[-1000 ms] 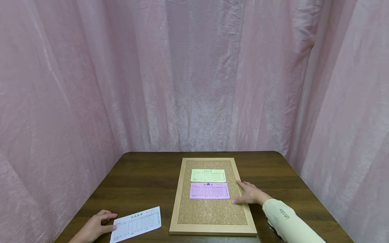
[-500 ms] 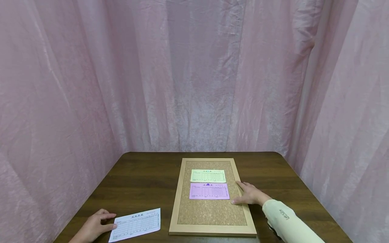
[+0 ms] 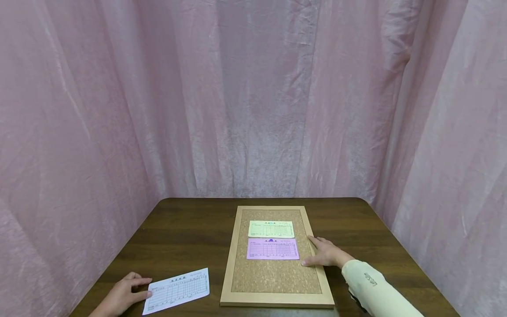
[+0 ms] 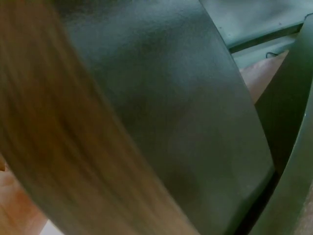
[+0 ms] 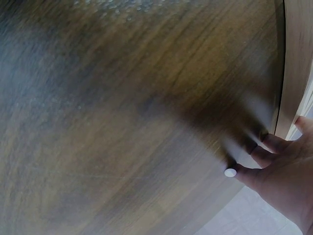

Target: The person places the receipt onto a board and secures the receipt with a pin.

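On the left, my left hand (image 3: 123, 295) pinches the left edge of a white printed slip (image 3: 179, 291), thumb on top; the slip lies tilted, low over the table. A wood-framed corkboard (image 3: 277, 280) lies in the middle. My right hand (image 3: 326, 254) rests at its right frame edge with the fingers spread; in the right wrist view, several fingertips (image 5: 230, 172) reach down by the table beside the board. On the cork sit a pale green slip (image 3: 271, 230) and, just below it, a purple slip (image 3: 273, 249). The left wrist view hardly shows the left hand.
The dark wood table (image 3: 190, 237) carries the corkboard. Pink curtains (image 3: 261, 97) hang behind and at both sides. In the left wrist view the table's edge (image 4: 88, 122) and a dark surface below it fill most of the picture.
The white slip dips slightly and comes back up, its right end now a little higher than half a second ago. The right hand and the board stay in place.
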A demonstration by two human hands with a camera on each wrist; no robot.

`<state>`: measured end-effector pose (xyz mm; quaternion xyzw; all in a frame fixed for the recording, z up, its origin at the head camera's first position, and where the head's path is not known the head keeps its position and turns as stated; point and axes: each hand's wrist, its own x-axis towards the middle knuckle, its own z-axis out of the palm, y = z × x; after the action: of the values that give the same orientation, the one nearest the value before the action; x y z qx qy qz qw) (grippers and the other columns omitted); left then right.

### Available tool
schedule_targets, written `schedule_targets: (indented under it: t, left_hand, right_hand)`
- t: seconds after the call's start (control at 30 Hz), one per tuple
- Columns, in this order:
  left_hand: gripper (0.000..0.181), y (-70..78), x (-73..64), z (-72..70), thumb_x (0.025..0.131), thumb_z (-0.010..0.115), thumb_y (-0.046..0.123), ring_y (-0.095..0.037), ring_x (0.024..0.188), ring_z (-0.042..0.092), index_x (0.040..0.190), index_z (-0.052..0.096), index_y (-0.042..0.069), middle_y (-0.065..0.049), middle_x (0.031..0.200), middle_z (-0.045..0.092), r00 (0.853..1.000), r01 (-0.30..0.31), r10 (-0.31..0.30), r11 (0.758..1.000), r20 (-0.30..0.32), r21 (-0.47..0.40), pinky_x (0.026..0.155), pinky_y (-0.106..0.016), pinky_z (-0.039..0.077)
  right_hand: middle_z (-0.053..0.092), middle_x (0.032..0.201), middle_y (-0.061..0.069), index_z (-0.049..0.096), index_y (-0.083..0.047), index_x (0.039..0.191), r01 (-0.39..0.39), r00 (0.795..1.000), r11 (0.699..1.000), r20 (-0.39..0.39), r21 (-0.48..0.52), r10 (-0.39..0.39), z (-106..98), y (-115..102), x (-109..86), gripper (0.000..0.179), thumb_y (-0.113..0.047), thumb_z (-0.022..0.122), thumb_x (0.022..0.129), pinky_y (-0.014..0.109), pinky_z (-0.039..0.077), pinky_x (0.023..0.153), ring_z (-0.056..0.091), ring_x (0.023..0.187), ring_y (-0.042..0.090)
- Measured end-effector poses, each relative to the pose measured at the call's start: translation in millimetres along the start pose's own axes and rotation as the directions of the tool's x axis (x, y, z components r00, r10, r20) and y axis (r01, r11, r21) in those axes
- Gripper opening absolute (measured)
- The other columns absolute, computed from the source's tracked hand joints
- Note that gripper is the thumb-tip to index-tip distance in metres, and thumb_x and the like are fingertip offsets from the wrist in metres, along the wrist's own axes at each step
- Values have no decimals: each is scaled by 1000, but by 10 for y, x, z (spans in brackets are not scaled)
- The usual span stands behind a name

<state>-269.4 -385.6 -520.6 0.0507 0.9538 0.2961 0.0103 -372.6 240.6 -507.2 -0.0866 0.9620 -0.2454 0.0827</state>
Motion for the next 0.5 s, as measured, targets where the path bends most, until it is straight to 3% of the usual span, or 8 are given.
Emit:
schedule_targets:
  t: [0.27, 0.4, 0.5]
  left_hand:
    - [44, -20, -18, 2, 84, 79, 31, -16, 88, 47, 117, 72, 3, -2, 98, 52, 999, -43, 43, 999, 5, -19, 71, -24, 41]
    - [50, -39, 8, -18, 86, 77, 35, -20, 95, 54, 122, 69, 1, -4, 106, 60, 1000, 23, -23, 998, -3, -58, 77, -29, 48]
    - [58, -52, 28, -55, 91, 72, 39, -35, 110, 57, 130, 63, -3, -17, 120, 62, 994, 103, -106, 985, -10, -138, 87, -42, 51]
  right_hand:
    - [33, 148, 35, 38, -4, 151, -3, 1000, 1000, -2, 2, 3, 1, 0, -8, 106, -55, 85, 71, 66, 32, 104, 32, 135, 54]
    - [34, 148, 36, 38, -4, 151, 1, 1000, 1000, -4, 2, -1, 0, -3, -15, 106, -54, 85, 70, 66, 32, 104, 32, 135, 54]
    - [33, 148, 36, 38, -4, 151, 0, 1000, 1000, -5, 5, 0, -5, -8, -20, 107, -54, 85, 70, 65, 32, 104, 32, 135, 54]
